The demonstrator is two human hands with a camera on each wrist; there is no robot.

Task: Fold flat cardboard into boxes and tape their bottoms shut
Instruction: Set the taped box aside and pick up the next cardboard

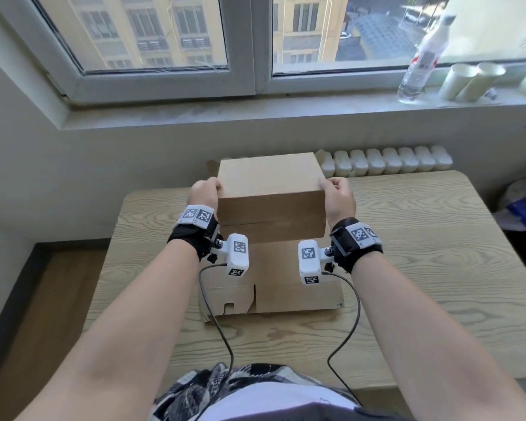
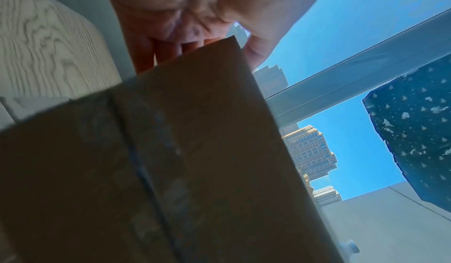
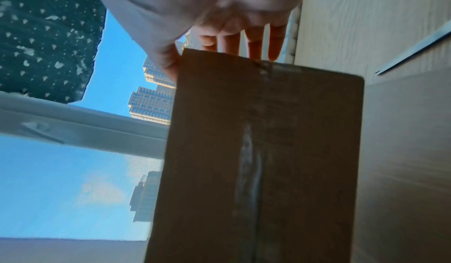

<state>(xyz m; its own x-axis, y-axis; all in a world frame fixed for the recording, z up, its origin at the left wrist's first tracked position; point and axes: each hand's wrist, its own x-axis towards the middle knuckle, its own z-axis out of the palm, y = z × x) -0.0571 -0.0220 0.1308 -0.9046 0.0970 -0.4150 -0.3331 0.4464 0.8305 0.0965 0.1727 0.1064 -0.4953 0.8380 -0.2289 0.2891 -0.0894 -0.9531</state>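
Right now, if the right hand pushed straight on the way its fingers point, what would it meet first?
Nothing on the table, it seems. The right hand, gripping the box, points away from the person, toward the radiator under the window; that would likely come first, though depth is unclear.

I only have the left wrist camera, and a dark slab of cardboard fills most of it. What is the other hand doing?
Observer: The right hand grips the opposite end of the same folded box, thumb on top; the left hand mirrors it.
Operator: Is the box resting on anything?
Observer: It looks raised over more flat cardboard lying on the wooden table; whether they touch is unclear.
Operator: Is there tape on the bottom?
Observer: The right wrist view shows a glossy strip running along the centre seam of the underside, probably tape.
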